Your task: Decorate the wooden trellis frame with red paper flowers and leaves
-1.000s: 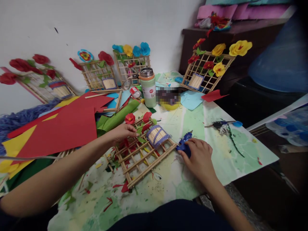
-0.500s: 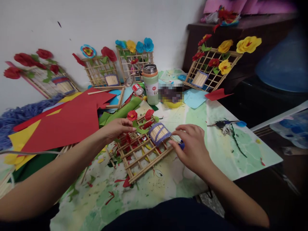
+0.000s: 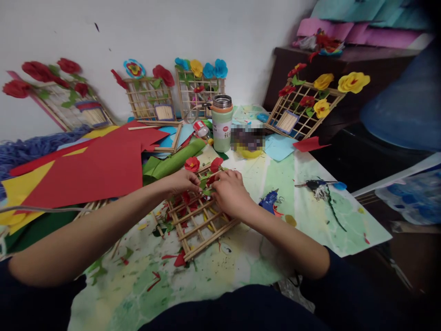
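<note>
A wooden stick lattice (image 3: 198,227) lies on the paint-stained table cover (image 3: 241,257) in front of me. Red paper flowers (image 3: 192,163) and green leaves sit along its far edge. My left hand (image 3: 181,181) rests on the lattice's upper left part, fingers curled at a green leaf beside the flowers. My right hand (image 3: 230,193) lies over the lattice's upper right part, fingers bent down onto it and covering the yarn-wrapped bundle of sticks. Both hands meet at the leaves. A blue scrap (image 3: 268,201) lies on the cover just right of my right hand.
Red paper sheets (image 3: 89,165) and yellow ones lie at left, with a green roll (image 3: 174,163). A green flask (image 3: 221,123) stands behind. Finished flower lattices (image 3: 148,96) lean on the wall, another at right (image 3: 303,108). A glue gun (image 3: 319,186) lies at right near the table edge.
My right hand left the blue scrap on the table and moved left onto the lattice, now covering the yarn-wrapped bundle. My left hand stayed at the flowers.
</note>
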Motion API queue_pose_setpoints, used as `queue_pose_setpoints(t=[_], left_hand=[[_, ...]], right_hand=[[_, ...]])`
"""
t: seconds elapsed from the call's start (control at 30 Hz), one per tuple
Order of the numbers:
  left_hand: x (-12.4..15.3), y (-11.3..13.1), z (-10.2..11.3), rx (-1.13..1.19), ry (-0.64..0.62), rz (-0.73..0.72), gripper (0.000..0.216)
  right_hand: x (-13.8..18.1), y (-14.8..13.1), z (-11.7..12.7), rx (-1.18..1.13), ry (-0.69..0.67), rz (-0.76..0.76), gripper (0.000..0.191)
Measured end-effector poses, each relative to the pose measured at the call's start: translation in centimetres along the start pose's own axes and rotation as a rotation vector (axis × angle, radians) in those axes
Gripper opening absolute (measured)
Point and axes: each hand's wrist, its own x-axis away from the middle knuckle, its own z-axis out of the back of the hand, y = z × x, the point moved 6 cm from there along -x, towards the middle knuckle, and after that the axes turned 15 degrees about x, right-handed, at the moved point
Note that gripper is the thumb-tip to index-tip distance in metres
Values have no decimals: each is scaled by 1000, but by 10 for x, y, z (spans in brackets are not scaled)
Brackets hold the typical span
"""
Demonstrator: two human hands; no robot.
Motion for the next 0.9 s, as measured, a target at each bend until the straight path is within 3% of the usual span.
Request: queue_pose_setpoints(t=[0.3, 0.57, 0.73, 0.9], left_hand=[[-8, -8, 1, -40, 13, -4, 19], [-2, -7, -8, 48, 16, 69, 20], [1, -8, -9, 126, 32, 91, 40], [-1, -15, -7, 192, 6, 109, 51]], right_hand=[[0, 1, -9, -27, 22, -11, 13], [7, 9, 2, -62, 63, -43, 13], [15, 11, 12, -36, 95, -53, 15], [24, -8, 11, 39, 64, 9, 21]])
